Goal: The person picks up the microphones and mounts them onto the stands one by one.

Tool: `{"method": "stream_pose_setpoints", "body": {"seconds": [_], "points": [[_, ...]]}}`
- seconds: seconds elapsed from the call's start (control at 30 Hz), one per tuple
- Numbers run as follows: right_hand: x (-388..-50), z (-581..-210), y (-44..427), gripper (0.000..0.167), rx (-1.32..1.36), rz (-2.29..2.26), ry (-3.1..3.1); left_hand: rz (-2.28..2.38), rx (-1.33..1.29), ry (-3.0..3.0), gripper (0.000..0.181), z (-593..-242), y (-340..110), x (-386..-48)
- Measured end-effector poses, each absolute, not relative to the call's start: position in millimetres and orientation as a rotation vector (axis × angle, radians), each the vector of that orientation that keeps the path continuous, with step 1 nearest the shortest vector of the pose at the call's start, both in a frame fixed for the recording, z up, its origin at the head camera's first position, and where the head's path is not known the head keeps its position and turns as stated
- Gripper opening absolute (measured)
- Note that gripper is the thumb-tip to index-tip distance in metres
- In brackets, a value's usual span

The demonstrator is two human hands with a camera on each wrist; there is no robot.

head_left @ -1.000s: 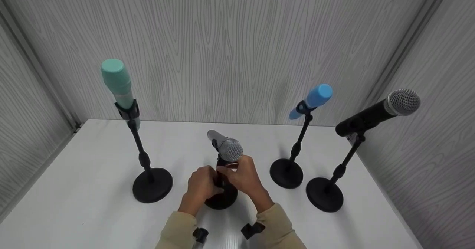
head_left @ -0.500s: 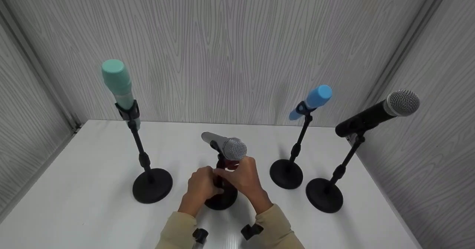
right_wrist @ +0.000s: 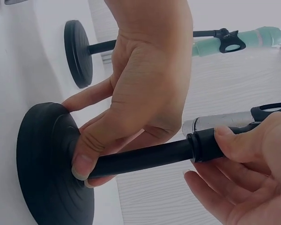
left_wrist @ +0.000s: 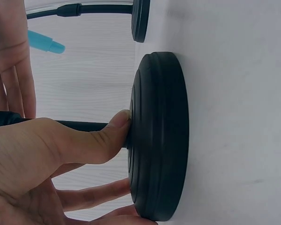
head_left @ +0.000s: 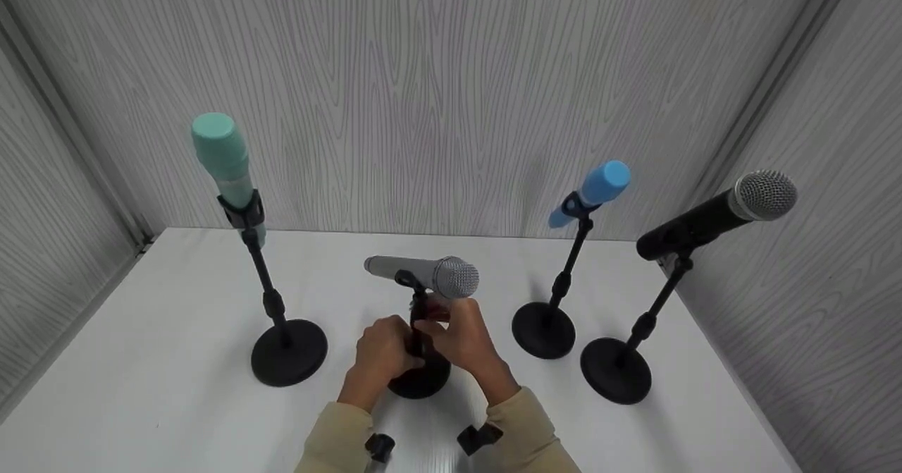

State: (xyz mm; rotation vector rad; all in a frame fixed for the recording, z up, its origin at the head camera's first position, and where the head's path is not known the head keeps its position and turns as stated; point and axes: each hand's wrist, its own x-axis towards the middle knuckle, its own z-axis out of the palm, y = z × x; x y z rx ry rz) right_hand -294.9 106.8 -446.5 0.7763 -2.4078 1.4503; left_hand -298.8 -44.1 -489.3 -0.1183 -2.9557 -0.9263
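Note:
A silver microphone (head_left: pixel 405 268) lies nearly level in the clip of a short black desk stand (head_left: pixel 425 381), its mesh head to the right. My left hand (head_left: pixel 380 349) grips the foot of the pole, with the thumb at the pole's bottom and other fingers touching the round base (left_wrist: pixel 161 136), as the left wrist view shows. Higher up, my right hand (head_left: pixel 465 335) holds the stand's thick black collar (right_wrist: pixel 207 144) between thumb and fingers, just under the microphone. Part of the pole is hidden behind the hands in the head view.
On the left stands a mint-green microphone (head_left: pixel 222 149) on its own black stand. To the right are a blue microphone (head_left: pixel 602 182) and a black one with a silver mesh head (head_left: pixel 694 226), each on a stand. Wood-grain panels (head_left: pixel 451 99) enclose the white table (head_left: pixel 176 416).
The silver microphone has swung round on its stand, its head moving right and its tail left. My right fingers have shifted slightly on the collar. My left hand and the base have stayed put.

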Motion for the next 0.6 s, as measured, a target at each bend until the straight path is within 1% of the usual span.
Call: {"method": "stream_pose_setpoints", "body": {"seconds": [0.07, 0.37, 0.5, 0.6], "points": [[-295, -446, 107, 0.025, 0.795, 1.455, -2.415, -0.918, -0.125, -2.957, 0.039, -490, -44, -299], [-297, -448, 109, 0.028, 0.837, 1.495, -2.416, -0.933, -0.144, -2.977, 0.039, -487, -46, -297], [-297, -448, 109, 0.027, 0.834, 1.457, -2.437, -1.021, -0.160, -3.015, 0.039, -476, -53, -293], [-296, -446, 110, 0.026, 0.831, 1.440, -2.451, -1.074, -0.191, -3.017, 0.033, -463, -64, -290]]}}
